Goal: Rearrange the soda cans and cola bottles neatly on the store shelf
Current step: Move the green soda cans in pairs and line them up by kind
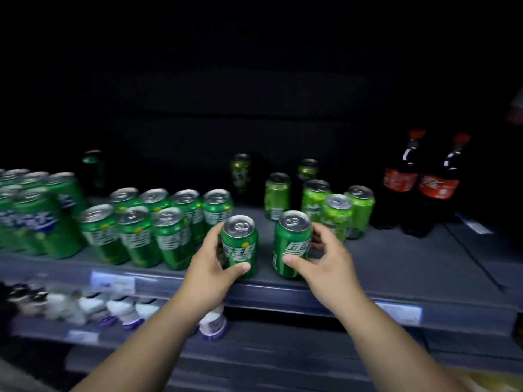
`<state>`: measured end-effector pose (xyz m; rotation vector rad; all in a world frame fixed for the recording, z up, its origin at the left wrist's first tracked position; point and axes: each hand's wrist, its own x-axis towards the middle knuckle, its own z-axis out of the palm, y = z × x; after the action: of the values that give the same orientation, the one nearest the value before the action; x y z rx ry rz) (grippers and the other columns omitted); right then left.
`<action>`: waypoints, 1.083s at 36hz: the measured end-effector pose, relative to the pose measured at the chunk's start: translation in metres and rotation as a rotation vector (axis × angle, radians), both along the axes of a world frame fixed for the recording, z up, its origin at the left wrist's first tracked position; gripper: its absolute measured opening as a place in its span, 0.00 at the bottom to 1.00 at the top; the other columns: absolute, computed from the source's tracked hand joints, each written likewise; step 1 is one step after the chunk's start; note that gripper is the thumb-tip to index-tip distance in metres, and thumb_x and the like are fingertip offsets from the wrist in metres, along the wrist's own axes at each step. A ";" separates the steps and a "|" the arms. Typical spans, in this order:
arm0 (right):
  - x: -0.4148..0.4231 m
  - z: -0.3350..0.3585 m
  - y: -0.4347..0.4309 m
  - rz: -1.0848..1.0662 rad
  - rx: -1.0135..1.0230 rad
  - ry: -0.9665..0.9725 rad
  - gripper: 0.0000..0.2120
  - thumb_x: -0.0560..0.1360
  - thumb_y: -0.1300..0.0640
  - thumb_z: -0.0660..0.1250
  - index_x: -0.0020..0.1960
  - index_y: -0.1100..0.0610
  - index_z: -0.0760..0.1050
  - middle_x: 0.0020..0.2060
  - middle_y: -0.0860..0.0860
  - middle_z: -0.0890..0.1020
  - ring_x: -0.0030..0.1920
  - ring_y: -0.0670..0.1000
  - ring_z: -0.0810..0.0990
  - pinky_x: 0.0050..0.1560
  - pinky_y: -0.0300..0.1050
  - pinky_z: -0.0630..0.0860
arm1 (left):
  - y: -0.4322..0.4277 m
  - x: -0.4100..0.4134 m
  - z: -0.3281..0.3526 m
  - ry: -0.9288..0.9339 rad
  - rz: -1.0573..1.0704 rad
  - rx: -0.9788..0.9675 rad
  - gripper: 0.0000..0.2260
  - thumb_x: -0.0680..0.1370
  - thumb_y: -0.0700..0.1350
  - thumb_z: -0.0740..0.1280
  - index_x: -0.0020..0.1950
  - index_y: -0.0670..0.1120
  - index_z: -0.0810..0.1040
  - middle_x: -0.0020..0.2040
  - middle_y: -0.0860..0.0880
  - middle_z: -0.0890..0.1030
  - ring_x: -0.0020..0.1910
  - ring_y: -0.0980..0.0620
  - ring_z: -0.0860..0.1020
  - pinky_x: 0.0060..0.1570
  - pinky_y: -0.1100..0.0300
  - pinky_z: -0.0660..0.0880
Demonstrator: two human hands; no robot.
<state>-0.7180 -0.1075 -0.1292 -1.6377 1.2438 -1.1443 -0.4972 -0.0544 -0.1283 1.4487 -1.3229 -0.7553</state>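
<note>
Left hand (210, 261) grips one green aluminium soda can (240, 246), right hand (325, 258) the other green can (293, 244), at dark shelf (396, 264) front edge; best slide both left, upright, flush with front can row (135, 236).

We see left front can (240, 246): thin metal, green coat smooth and shiny, bare silver top glints. Right front can (291, 244): same metal, same shiny green coat. Paler green cans (336, 213) behind: metal too, glossy, with bright spots. Cola bottles (418, 182): smooth shiny plastic, red label looks like thin glossy wrap. Shelf (396, 258): dull grey, matt, no shine; we cannot tell if metal or plastic. Price tag (112, 282) on shelf edge: slick and shiny, too blurry for more. White bottles (124, 309) below: look like smooth plastic
</note>
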 end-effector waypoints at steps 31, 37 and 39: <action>0.084 -0.018 0.001 0.002 0.051 0.012 0.34 0.69 0.52 0.78 0.70 0.36 0.68 0.65 0.42 0.77 0.65 0.43 0.76 0.64 0.52 0.78 | 0.032 0.093 0.052 -0.661 0.029 -0.362 0.25 0.75 0.49 0.73 0.70 0.55 0.71 0.61 0.59 0.74 0.61 0.60 0.73 0.62 0.61 0.72; 0.101 -0.019 0.007 0.044 0.059 0.000 0.35 0.67 0.48 0.78 0.70 0.35 0.68 0.66 0.42 0.77 0.66 0.43 0.76 0.65 0.52 0.78 | 0.011 0.114 0.052 -0.948 0.044 -0.359 0.22 0.72 0.61 0.69 0.64 0.57 0.79 0.62 0.57 0.79 0.63 0.50 0.74 0.64 0.47 0.68; 0.105 -0.020 0.009 0.040 0.055 -0.001 0.36 0.67 0.47 0.77 0.70 0.34 0.67 0.66 0.42 0.76 0.66 0.43 0.76 0.65 0.52 0.78 | 0.009 0.116 0.046 -0.962 0.034 -0.337 0.23 0.72 0.65 0.64 0.63 0.57 0.79 0.62 0.57 0.79 0.63 0.49 0.75 0.64 0.45 0.68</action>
<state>-0.6131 -0.0990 -0.1489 -1.6136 1.2254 -1.0772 -0.3812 -0.0454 -0.0827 1.5908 -1.9967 0.2669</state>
